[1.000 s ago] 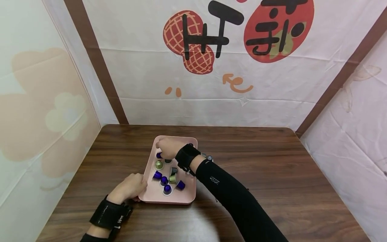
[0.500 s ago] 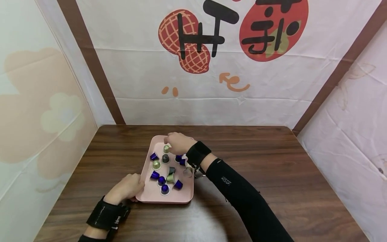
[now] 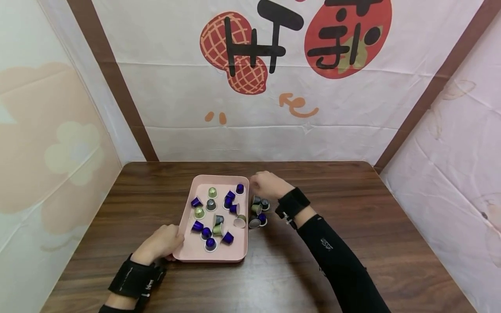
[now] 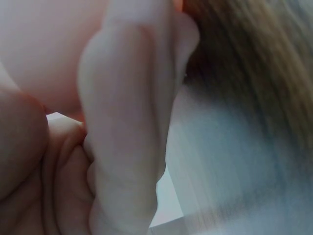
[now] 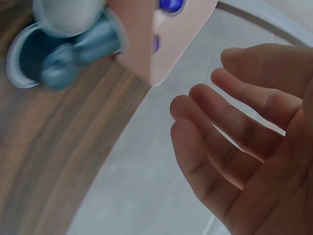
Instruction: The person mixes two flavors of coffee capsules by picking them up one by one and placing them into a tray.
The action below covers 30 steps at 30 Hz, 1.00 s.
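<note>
My left hand (image 3: 162, 241) grips the pink tray (image 3: 188, 254) at its near left corner. In the left wrist view its curled fingers (image 4: 122, 112) lie against the tray's pink wall. Coffee capsules in dark blue, light green and grey lie scattered in the tray, such as a blue capsule (image 3: 210, 244) and a green capsule (image 3: 212, 192). Just past the tray's far right corner is my right hand (image 3: 270, 184). The right wrist view shows its fingers loosely bent, holding nothing. Beside the tray's right wall a cluster of capsules (image 3: 256, 209) sits on the table.
The wooden table (image 3: 332, 243) reaches to a printed cloth backdrop (image 3: 250, 143) behind it. Cloth panels also hang at the left and right sides.
My right hand has moved right, from over the tray's far end to beyond its right wall. A green capsule now stands uncovered near the far end. The left hand keeps its hold.
</note>
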### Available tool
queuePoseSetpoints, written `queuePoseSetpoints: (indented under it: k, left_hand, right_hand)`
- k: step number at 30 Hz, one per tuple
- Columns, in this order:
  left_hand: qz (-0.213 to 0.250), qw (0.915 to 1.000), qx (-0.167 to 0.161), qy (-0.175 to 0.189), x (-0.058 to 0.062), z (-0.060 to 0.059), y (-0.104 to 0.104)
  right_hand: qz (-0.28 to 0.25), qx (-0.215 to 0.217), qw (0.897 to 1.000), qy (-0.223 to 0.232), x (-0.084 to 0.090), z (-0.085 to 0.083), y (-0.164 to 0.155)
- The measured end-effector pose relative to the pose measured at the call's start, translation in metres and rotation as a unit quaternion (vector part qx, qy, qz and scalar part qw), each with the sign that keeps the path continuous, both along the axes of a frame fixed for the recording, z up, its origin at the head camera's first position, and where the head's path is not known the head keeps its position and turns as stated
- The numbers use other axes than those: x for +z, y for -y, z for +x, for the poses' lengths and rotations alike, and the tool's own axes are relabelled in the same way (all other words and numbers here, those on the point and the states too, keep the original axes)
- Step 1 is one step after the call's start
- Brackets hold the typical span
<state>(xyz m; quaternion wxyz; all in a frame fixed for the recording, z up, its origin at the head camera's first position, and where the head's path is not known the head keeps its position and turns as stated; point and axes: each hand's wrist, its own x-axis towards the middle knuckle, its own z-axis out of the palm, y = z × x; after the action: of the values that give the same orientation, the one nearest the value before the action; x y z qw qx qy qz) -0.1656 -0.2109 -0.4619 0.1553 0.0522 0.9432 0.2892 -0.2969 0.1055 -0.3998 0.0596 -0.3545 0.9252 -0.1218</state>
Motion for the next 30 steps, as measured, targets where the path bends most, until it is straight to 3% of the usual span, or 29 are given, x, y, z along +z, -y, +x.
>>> queuePoseSetpoints:
  k: [10, 30]
  left_hand:
    - [-0.015, 0.9999, 0.001, 0.0, -0.001, -0.002, 0.001]
    - [-0.011, 0.9999, 0.008, -0.001, -0.002, -0.003, 0.0]
  right_hand:
    - [-0.065, -0.082, 0.993, 0.048, -0.039, 0.023, -0.043]
    - [-0.102, -0.082, 0.991, -0.009, -0.073, 0.033, -0.044]
